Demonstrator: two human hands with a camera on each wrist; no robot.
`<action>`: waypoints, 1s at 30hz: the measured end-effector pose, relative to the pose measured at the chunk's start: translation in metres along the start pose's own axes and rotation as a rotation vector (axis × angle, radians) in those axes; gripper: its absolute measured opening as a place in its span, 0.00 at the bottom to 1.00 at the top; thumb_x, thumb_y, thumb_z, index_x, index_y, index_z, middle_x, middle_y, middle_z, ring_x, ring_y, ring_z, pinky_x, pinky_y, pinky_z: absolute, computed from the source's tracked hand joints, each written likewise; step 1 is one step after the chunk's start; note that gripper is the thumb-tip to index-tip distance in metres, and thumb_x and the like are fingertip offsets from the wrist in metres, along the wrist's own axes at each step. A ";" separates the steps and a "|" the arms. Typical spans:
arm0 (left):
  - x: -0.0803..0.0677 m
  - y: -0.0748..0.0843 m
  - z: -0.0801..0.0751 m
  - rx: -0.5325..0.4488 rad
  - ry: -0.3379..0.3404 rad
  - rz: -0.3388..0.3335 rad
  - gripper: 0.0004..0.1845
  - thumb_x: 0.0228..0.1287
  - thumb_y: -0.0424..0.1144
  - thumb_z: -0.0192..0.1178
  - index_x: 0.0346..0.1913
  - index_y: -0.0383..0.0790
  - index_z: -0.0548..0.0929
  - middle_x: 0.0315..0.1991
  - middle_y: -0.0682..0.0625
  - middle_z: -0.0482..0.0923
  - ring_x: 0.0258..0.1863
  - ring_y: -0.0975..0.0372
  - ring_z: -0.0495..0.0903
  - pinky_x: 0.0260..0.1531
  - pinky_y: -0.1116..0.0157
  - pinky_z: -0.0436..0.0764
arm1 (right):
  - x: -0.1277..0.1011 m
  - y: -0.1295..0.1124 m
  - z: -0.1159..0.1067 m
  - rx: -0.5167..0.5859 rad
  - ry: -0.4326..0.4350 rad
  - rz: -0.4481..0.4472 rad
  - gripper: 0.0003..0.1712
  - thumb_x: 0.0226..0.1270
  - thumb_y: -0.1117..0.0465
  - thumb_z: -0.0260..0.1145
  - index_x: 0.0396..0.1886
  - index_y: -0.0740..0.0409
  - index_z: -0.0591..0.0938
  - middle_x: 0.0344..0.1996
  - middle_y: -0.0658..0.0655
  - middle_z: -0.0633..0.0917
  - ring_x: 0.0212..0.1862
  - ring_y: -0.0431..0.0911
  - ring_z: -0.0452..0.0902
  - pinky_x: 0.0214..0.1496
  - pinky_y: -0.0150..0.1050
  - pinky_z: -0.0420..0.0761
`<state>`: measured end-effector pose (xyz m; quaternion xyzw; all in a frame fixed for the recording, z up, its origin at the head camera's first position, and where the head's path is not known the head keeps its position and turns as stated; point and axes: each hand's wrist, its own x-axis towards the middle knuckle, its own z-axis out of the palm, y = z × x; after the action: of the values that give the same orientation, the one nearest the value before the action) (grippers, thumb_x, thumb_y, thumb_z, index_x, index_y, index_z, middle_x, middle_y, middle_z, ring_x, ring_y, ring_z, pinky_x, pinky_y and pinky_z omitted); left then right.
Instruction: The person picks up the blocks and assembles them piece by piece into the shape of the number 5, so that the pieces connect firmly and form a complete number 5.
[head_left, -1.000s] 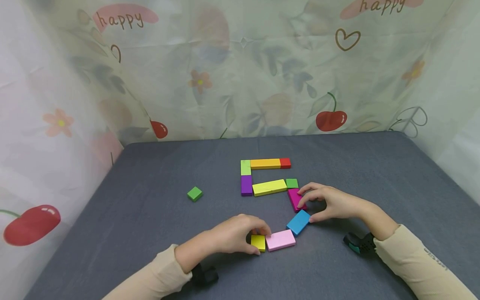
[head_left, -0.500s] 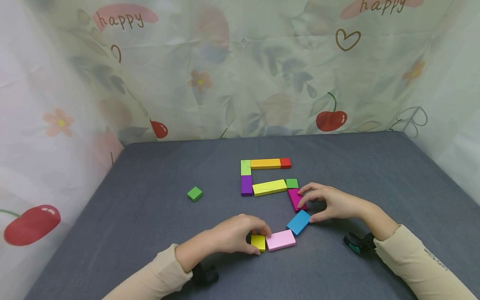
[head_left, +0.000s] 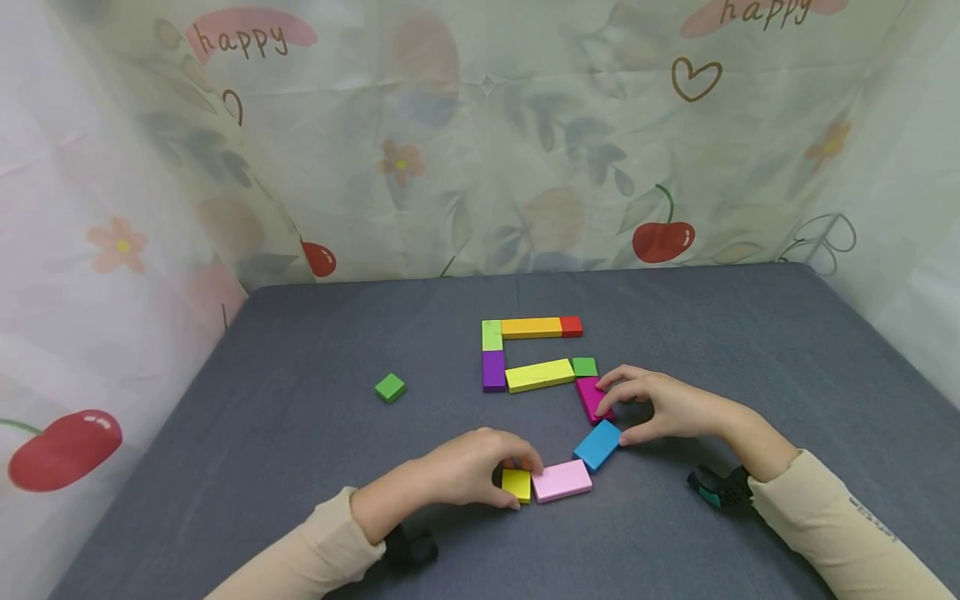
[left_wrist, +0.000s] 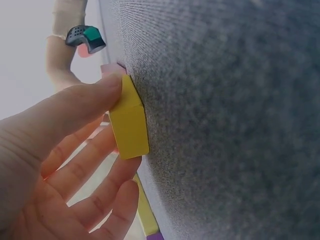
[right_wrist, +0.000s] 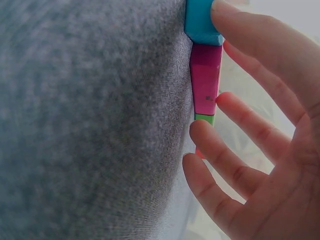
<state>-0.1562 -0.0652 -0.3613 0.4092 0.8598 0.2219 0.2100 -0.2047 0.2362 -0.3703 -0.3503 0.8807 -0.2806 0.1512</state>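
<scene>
My left hand (head_left: 472,471) pinches a small yellow block (head_left: 516,486) between thumb and fingers, the block flat on the table. Against its right side lies a pink block (head_left: 562,481), whose upper left corner is close to my fingertips. A blue block (head_left: 597,446) lies slanted beyond the pink one. My right hand (head_left: 667,406) rests by the chain, its thumb touching the blue block (right_wrist: 201,20) and its fingertips on the magenta block (head_left: 592,398). In the left wrist view, the thumb presses on the yellow block (left_wrist: 131,131).
A green block (head_left: 584,367), long yellow block (head_left: 538,375), purple block (head_left: 493,371), light green block (head_left: 491,335), orange block (head_left: 531,327) and red block (head_left: 571,326) continue the chain. One loose green block (head_left: 390,388) lies left on the dark grey table (head_left: 300,350). A printed curtain hangs behind.
</scene>
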 end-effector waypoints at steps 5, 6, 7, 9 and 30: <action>0.000 0.000 0.000 0.012 0.001 0.013 0.20 0.51 0.40 0.70 0.49 0.46 0.81 0.45 0.56 0.81 0.42 0.69 0.75 0.49 0.74 0.73 | 0.000 0.000 0.000 -0.001 0.001 -0.001 0.15 0.54 0.53 0.71 0.44 0.41 0.82 0.57 0.56 0.73 0.59 0.53 0.67 0.56 0.51 0.73; 0.000 0.000 0.000 0.013 0.000 0.014 0.20 0.51 0.40 0.70 0.49 0.46 0.81 0.45 0.56 0.81 0.42 0.69 0.74 0.49 0.74 0.73 | 0.000 -0.001 0.000 -0.002 0.002 -0.001 0.15 0.54 0.53 0.71 0.44 0.41 0.82 0.57 0.56 0.73 0.59 0.53 0.67 0.56 0.50 0.73; 0.000 0.000 0.000 0.016 0.000 0.015 0.20 0.51 0.40 0.70 0.49 0.47 0.81 0.45 0.57 0.81 0.42 0.69 0.74 0.48 0.74 0.73 | -0.001 -0.001 0.000 -0.002 0.002 -0.002 0.15 0.54 0.53 0.71 0.44 0.41 0.82 0.57 0.56 0.73 0.59 0.53 0.67 0.56 0.50 0.73; 0.000 -0.001 -0.001 0.012 0.001 0.017 0.21 0.51 0.40 0.70 0.50 0.47 0.81 0.45 0.57 0.81 0.42 0.69 0.75 0.48 0.74 0.74 | -0.001 -0.001 0.000 -0.002 0.003 -0.003 0.15 0.54 0.53 0.71 0.44 0.41 0.82 0.57 0.56 0.73 0.59 0.53 0.67 0.56 0.50 0.73; -0.017 -0.032 -0.027 -0.022 0.124 -0.015 0.19 0.55 0.40 0.67 0.50 0.42 0.80 0.47 0.51 0.82 0.46 0.60 0.79 0.49 0.62 0.77 | 0.000 0.001 0.000 -0.002 0.002 -0.002 0.16 0.54 0.51 0.71 0.44 0.41 0.81 0.57 0.56 0.73 0.58 0.52 0.68 0.56 0.50 0.73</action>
<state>-0.1805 -0.1022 -0.3536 0.3859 0.8716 0.2548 0.1626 -0.2047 0.2368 -0.3709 -0.3509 0.8809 -0.2803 0.1496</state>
